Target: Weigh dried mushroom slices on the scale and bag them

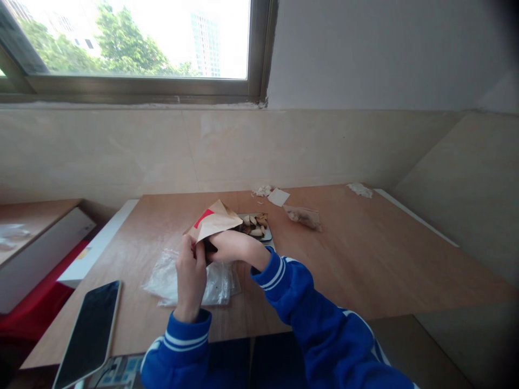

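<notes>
A brown paper bag (214,220) with a red mark is tilted over a small dark tray (265,235) that holds several pale nut-like pieces. My left hand (190,276) pinches the bag's lower edge from below. My right hand (229,246) reaches across from the right and grips the bag's underside, its fingers tucked beneath the paper. Both sleeves are blue with white stripes.
Clear plastic bags (164,281) lie on the wooden table (365,259) under my hands. A phone (90,332) rests at the front left edge. Behind the tray lie a filled clear bag (305,217), a white paper square (278,196) and crumpled tissue (359,189). White and red boxes (44,254) stand left.
</notes>
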A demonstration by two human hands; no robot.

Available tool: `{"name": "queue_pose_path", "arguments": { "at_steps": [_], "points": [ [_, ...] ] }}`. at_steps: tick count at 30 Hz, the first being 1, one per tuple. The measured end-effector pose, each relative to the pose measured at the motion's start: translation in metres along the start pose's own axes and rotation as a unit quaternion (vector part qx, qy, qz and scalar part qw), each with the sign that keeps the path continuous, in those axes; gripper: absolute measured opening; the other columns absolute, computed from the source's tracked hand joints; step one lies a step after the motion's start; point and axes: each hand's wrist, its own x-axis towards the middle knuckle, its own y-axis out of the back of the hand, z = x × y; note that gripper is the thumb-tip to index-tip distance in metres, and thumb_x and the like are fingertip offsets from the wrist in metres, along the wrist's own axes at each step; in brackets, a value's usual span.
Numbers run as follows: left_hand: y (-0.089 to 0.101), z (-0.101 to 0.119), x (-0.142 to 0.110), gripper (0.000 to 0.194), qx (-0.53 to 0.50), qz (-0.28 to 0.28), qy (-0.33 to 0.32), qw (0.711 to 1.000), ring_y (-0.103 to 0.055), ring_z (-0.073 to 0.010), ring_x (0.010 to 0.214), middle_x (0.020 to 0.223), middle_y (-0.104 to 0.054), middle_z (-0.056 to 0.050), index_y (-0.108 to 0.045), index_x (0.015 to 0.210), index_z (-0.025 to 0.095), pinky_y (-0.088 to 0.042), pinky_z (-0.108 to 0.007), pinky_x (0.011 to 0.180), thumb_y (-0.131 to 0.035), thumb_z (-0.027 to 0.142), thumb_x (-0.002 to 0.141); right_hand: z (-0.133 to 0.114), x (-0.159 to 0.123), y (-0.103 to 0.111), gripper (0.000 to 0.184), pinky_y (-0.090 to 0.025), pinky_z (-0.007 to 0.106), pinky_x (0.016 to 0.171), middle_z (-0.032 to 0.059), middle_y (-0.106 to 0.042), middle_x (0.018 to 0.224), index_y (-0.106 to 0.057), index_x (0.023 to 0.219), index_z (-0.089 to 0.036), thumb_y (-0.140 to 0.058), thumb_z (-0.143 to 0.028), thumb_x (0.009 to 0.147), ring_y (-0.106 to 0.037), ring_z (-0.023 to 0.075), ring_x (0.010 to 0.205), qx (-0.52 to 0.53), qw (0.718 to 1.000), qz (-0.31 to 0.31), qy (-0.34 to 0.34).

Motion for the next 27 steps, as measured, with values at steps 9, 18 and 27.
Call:
{"name": "queue_pose_path", "arguments": {
  "at_steps": [9, 18, 27],
  "points": [
    [0.010, 0.005, 0.004, 0.020, 0.002, 0.025, 0.022, 0.999, -0.042, -0.0125, 0.050, 0.055, -0.043, 0.005, -0.037, 0.071, 0.022, -0.029, -0.024, 0.050, -0.043, 0.032, 0.088, -0.010, -0.009, -0.004, 0.020, -0.047, 0.033, 0.085, 0.0128, -0.067, 0.106, -0.064, 0.103, -0.013, -0.056, -0.019, 0.085, -0.060, 0.0242, 0.100, -0.055, 0.988, 0.143, 0.019],
    [0.023, 0.004, 0.018, 0.025, -0.035, -0.029, 0.007, 0.999, -0.041, -0.0105, 0.051, 0.057, -0.043, 0.006, -0.040, 0.069, 0.021, -0.031, -0.022, 0.049, -0.047, 0.038, 0.087, 0.002, -0.025, -0.037, 0.020, -0.042, 0.035, 0.099, 0.0049, -0.066, 0.108, -0.065, 0.095, -0.023, -0.049, -0.015, 0.089, -0.056, 0.0176, 0.105, 0.008, 0.937, 0.339, 0.079],
    [0.034, 0.007, 0.044, 0.029, -0.007, -0.039, 0.005, 0.999, -0.042, -0.0106, 0.053, 0.056, -0.043, 0.005, -0.039, 0.065, 0.020, -0.032, -0.022, 0.051, -0.048, 0.041, 0.084, 0.020, -0.059, -0.061, 0.008, -0.049, 0.035, 0.085, 0.0081, -0.062, 0.101, -0.054, 0.078, -0.022, -0.054, -0.027, 0.084, -0.059, 0.0207, 0.098, 0.345, 0.732, 0.582, -0.074]
  ]
}}
